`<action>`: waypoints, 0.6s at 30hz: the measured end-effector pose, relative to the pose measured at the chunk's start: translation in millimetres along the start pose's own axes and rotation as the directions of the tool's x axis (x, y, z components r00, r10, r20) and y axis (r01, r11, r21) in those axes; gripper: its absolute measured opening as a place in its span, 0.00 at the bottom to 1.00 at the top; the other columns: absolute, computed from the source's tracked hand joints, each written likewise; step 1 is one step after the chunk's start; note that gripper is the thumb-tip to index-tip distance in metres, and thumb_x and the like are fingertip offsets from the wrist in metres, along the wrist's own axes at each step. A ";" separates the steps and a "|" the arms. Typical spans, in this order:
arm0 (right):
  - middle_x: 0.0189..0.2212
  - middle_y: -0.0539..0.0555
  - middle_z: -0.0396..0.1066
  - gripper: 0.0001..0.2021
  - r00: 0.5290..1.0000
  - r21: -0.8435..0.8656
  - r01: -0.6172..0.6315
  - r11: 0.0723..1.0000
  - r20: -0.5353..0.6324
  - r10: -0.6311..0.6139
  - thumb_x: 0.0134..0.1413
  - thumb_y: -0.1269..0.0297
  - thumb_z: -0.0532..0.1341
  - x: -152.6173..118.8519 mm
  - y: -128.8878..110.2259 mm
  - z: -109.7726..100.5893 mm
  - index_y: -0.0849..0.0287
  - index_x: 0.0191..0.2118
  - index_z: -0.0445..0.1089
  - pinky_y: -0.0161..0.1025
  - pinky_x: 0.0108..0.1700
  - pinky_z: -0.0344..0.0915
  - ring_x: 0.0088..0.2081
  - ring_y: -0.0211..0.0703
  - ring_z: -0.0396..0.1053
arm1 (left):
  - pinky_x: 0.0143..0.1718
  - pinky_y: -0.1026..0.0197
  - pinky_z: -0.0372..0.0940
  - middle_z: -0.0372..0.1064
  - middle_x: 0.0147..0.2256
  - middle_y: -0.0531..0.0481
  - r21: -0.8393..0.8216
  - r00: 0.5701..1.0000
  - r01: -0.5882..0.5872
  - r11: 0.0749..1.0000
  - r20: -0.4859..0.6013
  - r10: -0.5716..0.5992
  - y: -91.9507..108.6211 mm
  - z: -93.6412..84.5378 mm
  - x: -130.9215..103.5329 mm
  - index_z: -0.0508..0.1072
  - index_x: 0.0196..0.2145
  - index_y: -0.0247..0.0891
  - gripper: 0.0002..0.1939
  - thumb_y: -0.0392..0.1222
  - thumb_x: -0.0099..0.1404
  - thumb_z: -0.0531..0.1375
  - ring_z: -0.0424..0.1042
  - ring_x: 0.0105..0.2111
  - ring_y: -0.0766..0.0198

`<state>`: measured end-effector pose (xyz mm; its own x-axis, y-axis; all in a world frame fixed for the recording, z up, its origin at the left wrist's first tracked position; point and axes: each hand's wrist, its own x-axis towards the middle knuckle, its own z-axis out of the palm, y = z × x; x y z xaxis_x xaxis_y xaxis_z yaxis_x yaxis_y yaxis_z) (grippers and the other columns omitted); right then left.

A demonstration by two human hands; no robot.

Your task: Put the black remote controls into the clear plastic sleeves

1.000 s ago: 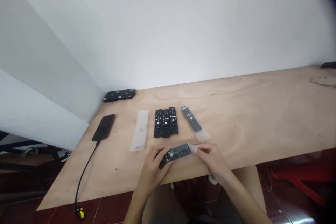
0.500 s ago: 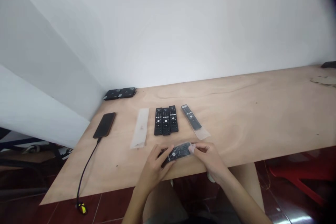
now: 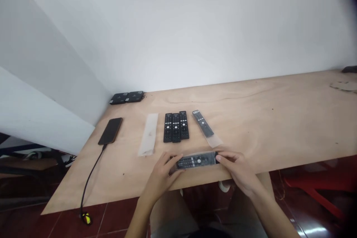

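Note:
Near the front edge of the table, a black remote control (image 3: 199,160) lies crosswise between my hands, mostly inside a cloudy clear plastic sleeve (image 3: 184,162). My left hand (image 3: 164,173) grips the sleeve at its left end, thumb below and fingers above. At the other end, my right hand (image 3: 235,165) pinches the remote's dark bare tip, which sticks out of the sleeve. Just beyond them, three bare black remotes (image 3: 176,127) lie side by side. To their right is another remote (image 3: 203,123) in a sleeve, and to their left a flat plastic sleeve (image 3: 149,134).
A phone (image 3: 111,131) with a black cable (image 3: 90,180) hanging over the front edge lies at the left of the wooden table (image 3: 267,126). Two black boxes (image 3: 126,97) sit in the back corner by the wall. A red chair (image 3: 315,189) stands at the lower right.
My right hand has moved right, drawing the remote along with it. The remote now lies more level, and its dark end shows past the sleeve at my right fingers.

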<state>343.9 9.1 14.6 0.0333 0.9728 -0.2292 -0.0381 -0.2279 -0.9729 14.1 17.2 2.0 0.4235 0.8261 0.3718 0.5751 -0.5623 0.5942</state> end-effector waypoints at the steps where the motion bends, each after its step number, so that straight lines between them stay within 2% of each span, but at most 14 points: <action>1: 0.46 0.59 0.84 0.19 0.999 0.010 -0.020 1.000 -0.039 0.020 0.55 0.44 0.76 -1.5 4.3 -10.8 0.55 0.41 0.87 0.47 0.53 0.76 0.52 0.59 0.79 | 0.56 0.49 0.76 0.74 0.56 0.43 0.003 0.999 0.026 1.000 0.020 -0.026 -1.0 -1.6 -2.1 0.73 0.66 0.49 0.24 0.41 0.75 0.66 0.75 0.55 0.51; 4: 0.44 0.58 0.84 0.21 0.982 0.064 -0.008 0.998 -0.186 0.020 0.54 0.44 0.77 -7.5 13.2 -42.5 0.55 0.45 0.85 0.42 0.43 0.78 0.47 0.55 0.79 | 0.57 0.47 0.75 0.74 0.57 0.43 0.031 0.993 0.089 0.996 0.076 -0.091 -3.6 -10.3 -10.5 0.75 0.64 0.49 0.21 0.45 0.75 0.67 0.75 0.57 0.49; 6: 0.49 0.58 0.84 0.28 0.972 0.057 0.028 0.998 -0.237 -0.014 0.54 0.46 0.78 -12.9 14.9 -58.1 0.52 0.58 0.81 0.39 0.40 0.77 0.47 0.53 0.79 | 0.58 0.46 0.75 0.74 0.57 0.43 0.055 0.989 0.119 0.991 0.079 -0.123 -4.9 -17.0 -16.9 0.76 0.62 0.49 0.19 0.48 0.75 0.66 0.75 0.57 0.48; 8: 0.52 0.58 0.83 0.32 0.966 0.006 0.058 0.998 -0.251 -0.055 0.55 0.46 0.77 -19.0 15.4 -66.0 0.51 0.63 0.77 0.39 0.39 0.78 0.48 0.53 0.79 | 0.57 0.47 0.75 0.76 0.55 0.43 0.071 0.987 0.152 0.986 0.048 -0.155 -6.3 -22.5 -22.5 0.78 0.59 0.48 0.14 0.47 0.79 0.62 0.76 0.56 0.49; 10: 0.50 0.60 0.84 0.28 0.961 -0.056 0.072 0.996 -0.264 -0.084 0.55 0.45 0.77 -24.5 17.2 -66.3 0.54 0.57 0.81 0.41 0.39 0.79 0.48 0.55 0.80 | 0.57 0.48 0.75 0.78 0.52 0.44 0.083 0.984 0.175 0.981 -0.005 -0.175 -8.4 -26.1 -26.9 0.80 0.55 0.46 0.13 0.45 0.81 0.58 0.78 0.54 0.50; 12: 0.44 0.60 0.84 0.24 0.961 -0.094 0.054 0.994 -0.265 -0.077 0.55 0.44 0.77 -28.1 20.6 -61.6 0.56 0.50 0.83 0.44 0.39 0.81 0.44 0.56 0.81 | 0.58 0.47 0.75 0.78 0.52 0.44 0.100 0.983 0.179 0.979 -0.054 -0.174 -11.7 -28.3 -30.4 0.80 0.53 0.45 0.12 0.45 0.81 0.57 0.78 0.54 0.50; 16: 0.39 0.59 0.84 0.23 0.969 -0.092 -0.004 0.996 -0.246 -0.018 0.56 0.45 0.76 -27.2 23.0 -50.3 0.57 0.48 0.81 0.46 0.37 0.82 0.39 0.57 0.82 | 0.59 0.47 0.75 0.78 0.53 0.43 0.140 0.983 0.174 0.975 -0.083 -0.164 -19.3 -32.7 -37.5 0.80 0.54 0.44 0.12 0.46 0.80 0.59 0.77 0.56 0.49; 18: 0.38 0.58 0.83 0.22 0.963 -0.103 0.005 0.995 -0.268 -0.032 0.54 0.44 0.76 -23.0 18.3 -45.6 0.57 0.45 0.81 0.46 0.36 0.81 0.39 0.57 0.82 | 0.58 0.47 0.75 0.78 0.53 0.42 0.152 0.984 0.168 0.974 -0.086 -0.157 -21.8 -35.5 -40.8 0.79 0.54 0.44 0.12 0.46 0.80 0.59 0.78 0.55 0.49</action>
<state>387.9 -19.3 0.6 0.3007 0.9331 -0.1971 0.0651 -0.2263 -0.9719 -40.6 -3.0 -0.7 0.2666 0.9041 0.3339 0.7375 -0.4144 0.5333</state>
